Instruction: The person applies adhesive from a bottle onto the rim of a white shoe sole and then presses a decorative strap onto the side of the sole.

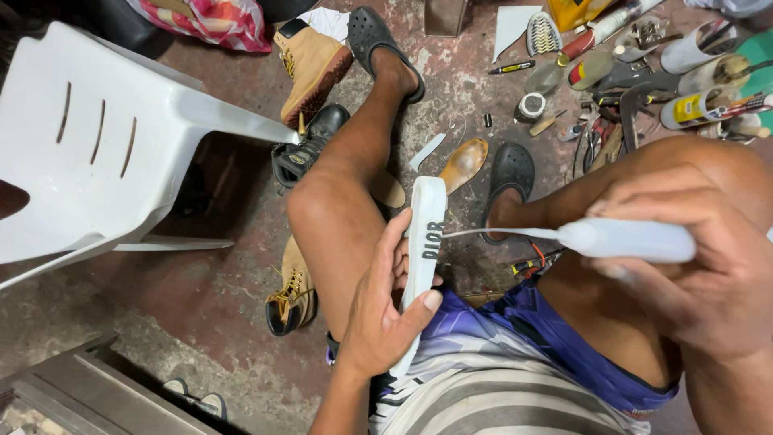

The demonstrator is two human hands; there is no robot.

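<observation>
Seen from above, seated, bare knees apart over a stained concrete floor (201, 298). Left hand (382, 310) closed around a white shoe sole (424, 234) held on edge over the left thigh — thumb pressed against its near side, fingers wrapped behind. Right hand (708, 266) clenched on a translucent squeeze bottle (628, 240), its long thin nozzle reaching leftward and touching the sole's edge about halfway along. Dark lettering on the sole's side wall, just beside the nozzle tip.

Below the knees: black clogs (378, 40) on both feet, a tan work boot (310, 60) near the left foot, a black boot (310, 149) just beside the left shin, another tan boot (291, 290) lying under the left knee. A brown leather insole (465, 163) flat on the floor between the legs. To the left, a white plastic chair (97, 137), tipped on its side. Upper right — a clutter of tubes, cans and hand tools (644, 72) spread over the floor, too jumbled to sort out one by one.
</observation>
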